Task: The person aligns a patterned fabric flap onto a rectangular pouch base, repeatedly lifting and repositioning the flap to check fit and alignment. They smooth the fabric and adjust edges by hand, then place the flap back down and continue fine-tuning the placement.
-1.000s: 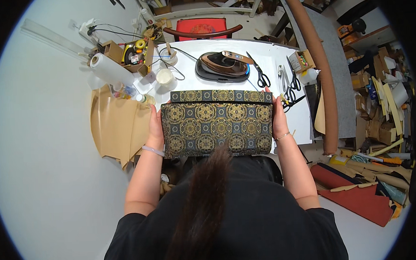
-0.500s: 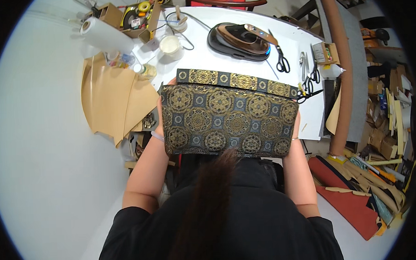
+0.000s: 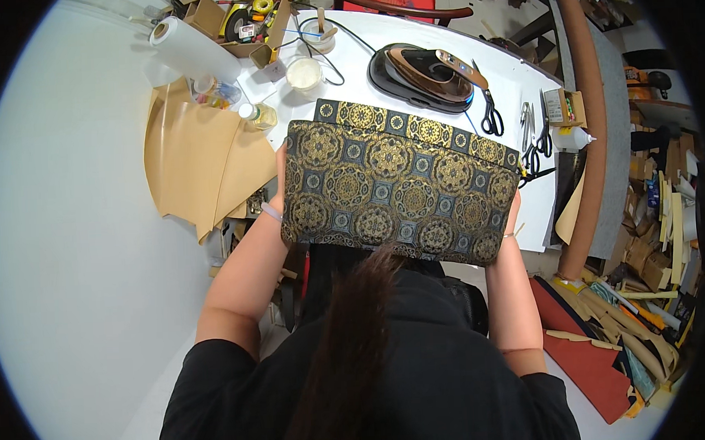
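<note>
Held out in front of me is a wide brocade-covered panel (image 3: 398,190), black and blue-grey with gold medallions. It tilts slightly down to the right, and a separate-looking brocade strip (image 3: 419,127) runs along its far edge. My left hand (image 3: 280,180) grips the panel's left side; its fingers are mostly hidden behind the cloth. On the opposite side my right hand (image 3: 513,207) holds the right edge, its fingers also largely out of sight. Whether the piece is a case, a bag or a flat board, I cannot tell.
Beyond it on the white table (image 3: 347,102) stand an iron (image 3: 425,75) on its base, a white tub (image 3: 305,74) and a small jar (image 3: 259,115). Several scissors (image 3: 491,116) lie to the right. Tan sheets (image 3: 200,160) hang at the left edge; a brown roll (image 3: 591,131) borders the right.
The dark gap between the far strip and the main panel has narrowed, and the panel's near face has turned a little. Both hands keep their hold as the whole view shifts slightly.
</note>
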Demonstrator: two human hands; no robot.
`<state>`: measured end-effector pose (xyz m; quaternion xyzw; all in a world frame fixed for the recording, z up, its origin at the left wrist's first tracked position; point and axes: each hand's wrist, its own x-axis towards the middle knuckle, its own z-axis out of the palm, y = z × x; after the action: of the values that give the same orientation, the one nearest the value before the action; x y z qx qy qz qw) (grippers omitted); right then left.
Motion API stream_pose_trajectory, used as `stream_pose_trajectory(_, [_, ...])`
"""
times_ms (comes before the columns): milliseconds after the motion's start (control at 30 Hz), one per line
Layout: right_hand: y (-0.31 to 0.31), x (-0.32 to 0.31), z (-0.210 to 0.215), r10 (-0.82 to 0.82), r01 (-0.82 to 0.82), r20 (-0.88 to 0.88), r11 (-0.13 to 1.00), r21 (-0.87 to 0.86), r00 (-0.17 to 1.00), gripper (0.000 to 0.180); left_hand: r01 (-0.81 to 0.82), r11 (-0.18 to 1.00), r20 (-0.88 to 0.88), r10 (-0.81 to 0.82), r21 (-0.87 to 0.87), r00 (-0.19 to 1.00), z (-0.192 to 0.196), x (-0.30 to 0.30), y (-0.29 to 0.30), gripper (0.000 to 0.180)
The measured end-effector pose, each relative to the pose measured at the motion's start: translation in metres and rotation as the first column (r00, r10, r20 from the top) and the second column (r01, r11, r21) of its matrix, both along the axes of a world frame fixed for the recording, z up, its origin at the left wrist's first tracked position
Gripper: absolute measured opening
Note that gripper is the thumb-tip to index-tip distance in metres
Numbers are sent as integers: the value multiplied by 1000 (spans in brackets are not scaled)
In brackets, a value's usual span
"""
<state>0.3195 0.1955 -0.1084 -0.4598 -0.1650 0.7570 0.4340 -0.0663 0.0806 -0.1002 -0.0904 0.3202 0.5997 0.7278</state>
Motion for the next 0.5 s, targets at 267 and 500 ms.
stream_pose_trajectory(267, [-14, 1, 5, 2, -9, 138, 999, 51, 990, 34, 39, 999, 50, -38, -32, 998, 29, 1, -8, 63])
stream_pose_trajectory(500, [-31, 1, 1, -24, 25, 33, 999, -23, 999, 33, 15, 1000, 103, -15, -2, 995, 19, 12, -16, 61])
